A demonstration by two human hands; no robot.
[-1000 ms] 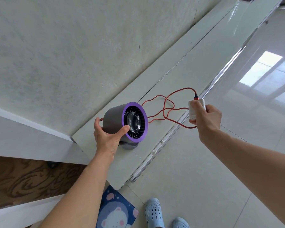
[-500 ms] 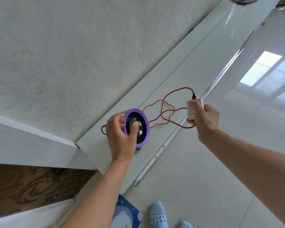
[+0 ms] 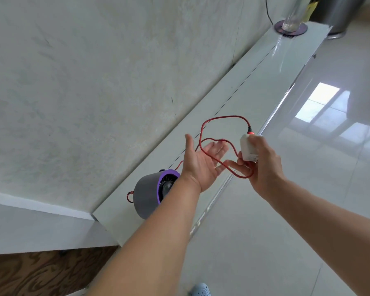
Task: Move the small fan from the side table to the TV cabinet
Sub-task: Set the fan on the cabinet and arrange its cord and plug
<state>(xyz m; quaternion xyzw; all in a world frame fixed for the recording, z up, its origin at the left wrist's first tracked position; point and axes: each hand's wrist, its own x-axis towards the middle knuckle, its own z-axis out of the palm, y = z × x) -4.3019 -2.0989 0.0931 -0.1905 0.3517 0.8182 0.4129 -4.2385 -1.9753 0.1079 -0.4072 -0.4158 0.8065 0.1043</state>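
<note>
Running diagonally along the pale wall, the long white TV cabinet [image 3: 239, 97] serves as the counter; glossy floor tiles lie to its right. The small fan [image 3: 151, 192], grey-bodied with a purple rim, sits on the counter's near end, close to the corner, its grille facing right toward the floor side. No hand touches it. The left hand [image 3: 203, 163] hangs above the counter just past the fan, palm up, fingers [image 3: 219, 147] spread apart and empty, with a loop of the red cable [image 3: 219, 119] crossing over the palm. The right hand [image 3: 263, 163] is closed around a white charger block [image 3: 248, 149], the fingers clamped on it, held over the counter's front edge. The red cable plugs into the block's top, arcs up and back, and trails to the fan's rear. A clear glass [image 3: 294, 17] on a dark coaster stands at the counter's far end. One light blue shoe [image 3: 200, 290] shows at the bottom edge.
</note>
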